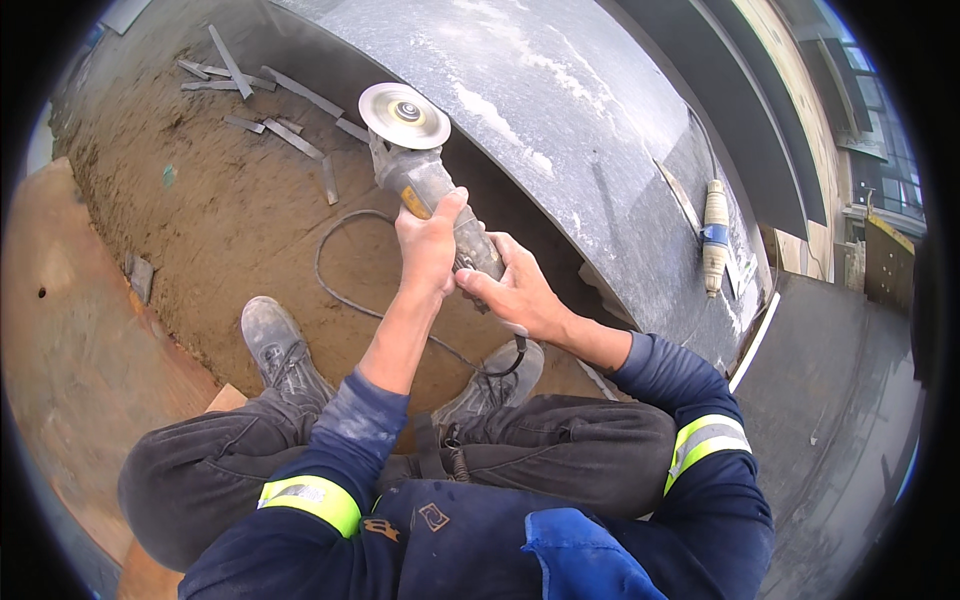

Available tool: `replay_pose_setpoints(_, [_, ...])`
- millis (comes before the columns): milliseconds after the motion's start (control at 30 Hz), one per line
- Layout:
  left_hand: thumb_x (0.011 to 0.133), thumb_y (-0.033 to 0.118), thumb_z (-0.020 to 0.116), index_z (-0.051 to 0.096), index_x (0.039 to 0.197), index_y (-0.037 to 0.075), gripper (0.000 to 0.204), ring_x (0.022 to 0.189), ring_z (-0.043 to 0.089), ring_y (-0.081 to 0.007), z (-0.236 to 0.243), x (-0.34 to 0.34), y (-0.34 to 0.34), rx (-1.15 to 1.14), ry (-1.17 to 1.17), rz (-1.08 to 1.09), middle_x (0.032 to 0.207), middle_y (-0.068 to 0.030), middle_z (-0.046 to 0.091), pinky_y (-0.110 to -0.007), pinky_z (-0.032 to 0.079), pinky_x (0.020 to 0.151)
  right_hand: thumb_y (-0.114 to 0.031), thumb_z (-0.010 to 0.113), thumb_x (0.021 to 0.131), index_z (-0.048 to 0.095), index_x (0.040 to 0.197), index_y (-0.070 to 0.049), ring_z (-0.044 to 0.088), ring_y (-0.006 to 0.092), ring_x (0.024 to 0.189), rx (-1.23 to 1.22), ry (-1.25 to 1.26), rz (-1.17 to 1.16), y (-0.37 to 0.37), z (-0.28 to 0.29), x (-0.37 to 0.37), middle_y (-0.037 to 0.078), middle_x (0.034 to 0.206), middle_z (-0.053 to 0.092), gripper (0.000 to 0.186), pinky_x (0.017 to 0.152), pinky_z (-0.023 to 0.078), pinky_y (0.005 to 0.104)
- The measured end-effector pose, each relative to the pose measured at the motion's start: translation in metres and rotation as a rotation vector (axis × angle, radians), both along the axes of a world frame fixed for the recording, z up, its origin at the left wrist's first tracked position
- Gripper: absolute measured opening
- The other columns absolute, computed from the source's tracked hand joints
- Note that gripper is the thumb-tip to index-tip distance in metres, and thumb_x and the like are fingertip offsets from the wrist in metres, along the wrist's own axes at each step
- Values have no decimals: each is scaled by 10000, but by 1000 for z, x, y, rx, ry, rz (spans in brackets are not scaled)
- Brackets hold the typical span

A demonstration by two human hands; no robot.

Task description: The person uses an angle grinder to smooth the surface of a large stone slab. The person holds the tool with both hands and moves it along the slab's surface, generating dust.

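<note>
Both my hands hold a dusty grey angle grinder (pixel 412 172) in front of me, tilted up and to the left. My left hand (pixel 430 240) is wrapped round its body just behind the head. At the rear end, my right hand (pixel 515 290) grips the housing, its thumb on the near side. A round cutting disc (pixel 385 105) faces me at the far end; its rim looks sharp, so I cannot tell that it spins. The black cord (pixel 350 300) leaves the rear and loops over the ground. Close to the disc's right lies the edge of a large grey stone slab (pixel 590 130).
A second corded tool (pixel 714 245) with blue tape lies on the slab's right part, beside thin strips. Several narrow grey offcuts (pixel 235 65) lie on the brown dirt (pixel 200 240) at far left. A wooden board (pixel 90 330) is at my left, a dark panel (pixel 840 400) at my right.
</note>
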State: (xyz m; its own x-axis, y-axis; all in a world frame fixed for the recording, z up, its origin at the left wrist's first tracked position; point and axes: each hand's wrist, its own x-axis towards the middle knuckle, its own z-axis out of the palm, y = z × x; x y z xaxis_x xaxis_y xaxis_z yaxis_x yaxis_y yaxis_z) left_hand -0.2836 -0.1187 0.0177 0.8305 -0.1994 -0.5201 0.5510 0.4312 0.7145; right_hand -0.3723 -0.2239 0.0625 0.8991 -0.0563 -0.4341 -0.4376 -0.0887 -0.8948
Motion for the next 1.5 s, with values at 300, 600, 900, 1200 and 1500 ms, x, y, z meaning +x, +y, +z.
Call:
replay_pose_setpoints(300, [885,162,728,597,1064,-21,287,635,660,-193,1,14,1,37,20,8,843,-97,639,-343,582,581,-255,748,877,512,1264,90,622,143,825,-108,-58,29,-3,-11,13,129,989,649,569,722,518,315])
replay_pose_setpoints(600, [878,166,744,601,1020,-7,265,598,658,-198,1,24,2,-1,15,24,798,-85,638,-342,567,545,-305,748,907,545,1255,85,587,117,952,-115,-18,51,-1,-3,25,100,1053,640,561,831,493,290])
replay_pose_setpoints(900, [862,106,755,571,1063,-15,299,581,646,-192,-4,33,4,-44,55,22,808,-86,633,-345,551,521,-298,739,911,554,1238,80,606,114,896,-137,-33,60,-1,-8,33,94,1011,647,533,754,492,278])
replay_pose_setpoints(1200, [880,197,753,621,973,-13,265,627,678,-221,-7,44,4,-20,15,-12,792,-95,649,-361,578,561,-269,724,918,538,1225,75,609,94,773,-111,-74,54,-1,-13,43,78,937,654,497,678,491,263])
replay_pose_setpoints(1500, [877,207,757,620,980,-21,286,629,679,-221,-4,41,6,-15,33,-33,806,-101,653,-366,579,560,-272,735,885,535,1222,103,589,114,834,-108,-65,42,3,-4,40,98,963,640,543,710,488,285])
